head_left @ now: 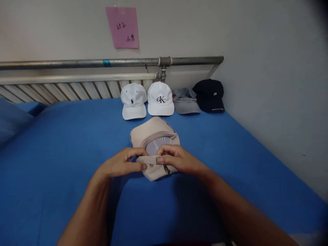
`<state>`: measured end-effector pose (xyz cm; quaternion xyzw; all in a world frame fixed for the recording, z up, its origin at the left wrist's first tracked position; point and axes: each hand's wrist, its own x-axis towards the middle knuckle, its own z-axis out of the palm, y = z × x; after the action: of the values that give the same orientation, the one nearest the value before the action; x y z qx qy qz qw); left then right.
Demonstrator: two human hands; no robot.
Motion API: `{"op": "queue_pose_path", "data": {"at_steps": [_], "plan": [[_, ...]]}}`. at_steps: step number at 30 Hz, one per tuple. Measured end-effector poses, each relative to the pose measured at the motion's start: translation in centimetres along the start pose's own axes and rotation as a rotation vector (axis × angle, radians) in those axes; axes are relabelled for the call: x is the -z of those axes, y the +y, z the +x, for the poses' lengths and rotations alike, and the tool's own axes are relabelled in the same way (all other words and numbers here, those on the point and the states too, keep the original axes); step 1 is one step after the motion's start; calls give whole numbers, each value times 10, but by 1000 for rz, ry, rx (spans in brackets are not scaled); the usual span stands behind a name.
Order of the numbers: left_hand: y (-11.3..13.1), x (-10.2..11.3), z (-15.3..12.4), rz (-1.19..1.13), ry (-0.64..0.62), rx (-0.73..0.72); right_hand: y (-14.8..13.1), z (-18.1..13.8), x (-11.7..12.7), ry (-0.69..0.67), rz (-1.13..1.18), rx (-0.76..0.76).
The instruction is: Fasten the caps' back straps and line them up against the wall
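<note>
Basically, with the beige cap (153, 136) upside down on the blue sheet (64, 143), left hand (120, 165) and right hand (176, 159) each pinching an end of its back strap (150, 160), I'd keep both ends level and pull evenly.

blue sheet (64, 143) spread over bed | four caps lined up by wall: white cap (133, 100), white lettered cap (160, 98), grey cap (185, 100), black cap (210, 95) | metal rail (77, 63) mounted behind | pink note (123, 27) stuck on wall
</note>
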<state>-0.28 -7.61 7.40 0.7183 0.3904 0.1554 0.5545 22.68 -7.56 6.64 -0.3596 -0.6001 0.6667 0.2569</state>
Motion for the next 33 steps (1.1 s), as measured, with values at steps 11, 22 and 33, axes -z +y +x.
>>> {"op": "queue_pose_path", "data": {"at_steps": [11,22,33], "plan": [[-9,-14,15,-184,-69,14,-1,-1,7,-60,-42,38],[-11,-12,13,-625,184,7,-1,-3,3,100,-56,114],[-1,-15,8,-792,310,-120,-3,-8,-5,145,-538,541]]}}
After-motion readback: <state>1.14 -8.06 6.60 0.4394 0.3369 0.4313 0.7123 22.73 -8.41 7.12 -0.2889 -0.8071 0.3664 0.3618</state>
